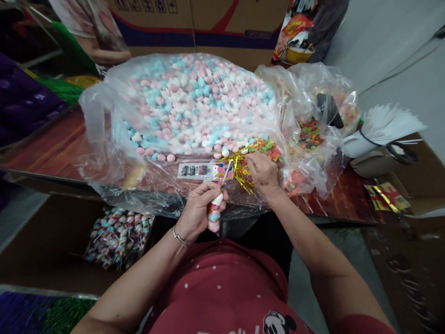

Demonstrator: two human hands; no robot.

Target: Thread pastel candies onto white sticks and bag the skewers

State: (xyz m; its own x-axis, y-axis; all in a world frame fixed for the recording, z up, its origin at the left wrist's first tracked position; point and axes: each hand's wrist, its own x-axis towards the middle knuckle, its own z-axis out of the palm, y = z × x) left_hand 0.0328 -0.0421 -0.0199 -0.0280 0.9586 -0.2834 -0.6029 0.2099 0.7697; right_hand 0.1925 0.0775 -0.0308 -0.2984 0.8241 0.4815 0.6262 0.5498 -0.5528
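My left hand (202,204) is closed round the neck of a clear-wrapped marshmallow skewer (214,218), held upright over the table's front edge. Its white stick (227,172) points up and away past my fingers. My right hand (263,172), fingers curled together, is at a bunch of gold twist ties (239,169); whether a tie is between the fingertips cannot be made out. A flat printed plastic bag (196,170) lies just beyond my left hand. Behind it, a big clear plastic bag spills pink, white and blue marshmallows (198,109).
Ring gummies (309,134) lie in clear plastic at the right, near white sticks (385,123) in a container. A carton (45,236) with several wrapped skewers (120,236) stands low left. Another person's arm (109,56) shows at the far left, beside a large carton (201,28).
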